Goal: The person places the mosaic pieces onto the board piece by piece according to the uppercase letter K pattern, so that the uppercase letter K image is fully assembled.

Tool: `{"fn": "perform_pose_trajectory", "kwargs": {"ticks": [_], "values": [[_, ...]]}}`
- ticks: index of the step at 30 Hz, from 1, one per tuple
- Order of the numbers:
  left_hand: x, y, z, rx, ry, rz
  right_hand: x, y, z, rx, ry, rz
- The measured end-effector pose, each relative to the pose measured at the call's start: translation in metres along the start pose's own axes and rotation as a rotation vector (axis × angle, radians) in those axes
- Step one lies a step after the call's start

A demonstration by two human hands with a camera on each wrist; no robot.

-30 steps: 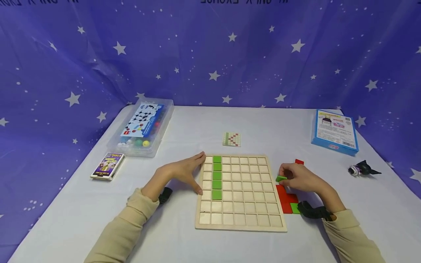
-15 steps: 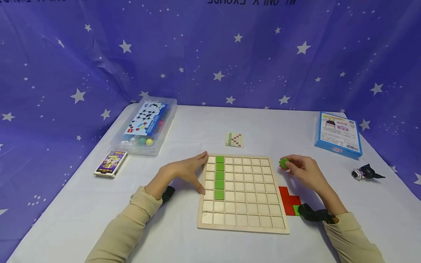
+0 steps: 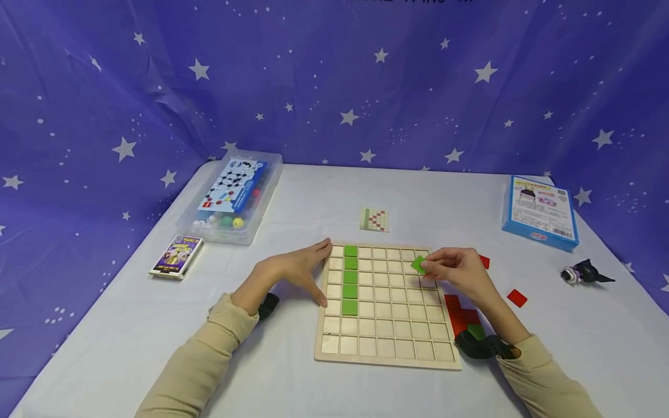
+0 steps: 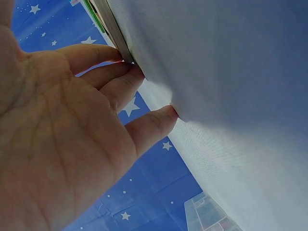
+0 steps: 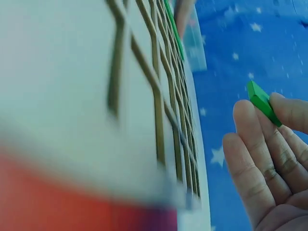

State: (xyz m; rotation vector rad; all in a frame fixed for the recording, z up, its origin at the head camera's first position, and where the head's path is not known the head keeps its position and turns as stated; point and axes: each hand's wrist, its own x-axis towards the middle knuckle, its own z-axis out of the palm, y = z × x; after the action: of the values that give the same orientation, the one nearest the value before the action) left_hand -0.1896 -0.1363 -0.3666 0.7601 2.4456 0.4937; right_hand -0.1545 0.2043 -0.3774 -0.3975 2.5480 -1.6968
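Observation:
A wooden grid board lies on the white table, with several green tiles in its second column from the left. My left hand touches the board's left edge, thumb and fingers spread; in the left wrist view its fingertips meet the edge and the cloth. Over the board's upper right part, my right hand pinches one green square tile between thumb and fingers, tilted and above the cells. Right of the board lie red tiles and a green tile, partly hidden by the right wrist strap.
A small pattern card lies beyond the board. At the left are a clear plastic case and a small card box. A blue box, a black figurine and a loose red tile lie at the right.
My right hand has carried the green tile from the pile at the right, leftward to above the board. The left hand stays at the board's left edge.

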Motion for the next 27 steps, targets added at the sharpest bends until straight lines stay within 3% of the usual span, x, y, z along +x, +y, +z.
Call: {"fn": "perform_pose_trajectory", "kwargs": {"ticks": [6, 14, 17, 27], "values": [[0.0, 0.001, -0.001, 0.004, 0.003, 0.004, 0.002, -0.012, 0.032, 0.063, -0.17, 0.028], [0.001, 0.0, 0.001, -0.003, 0.005, -0.003, 0.004, -0.028, 0.081, -0.006, -0.441, 0.027], [0.002, -0.001, 0.001, 0.004, 0.009, -0.003, 0.004, -0.033, 0.093, -0.073, -0.485, 0.014], [0.001, 0.0, 0.0, -0.008, 0.015, -0.008, 0.001, -0.046, 0.111, -0.368, -0.539, -0.2]]}}
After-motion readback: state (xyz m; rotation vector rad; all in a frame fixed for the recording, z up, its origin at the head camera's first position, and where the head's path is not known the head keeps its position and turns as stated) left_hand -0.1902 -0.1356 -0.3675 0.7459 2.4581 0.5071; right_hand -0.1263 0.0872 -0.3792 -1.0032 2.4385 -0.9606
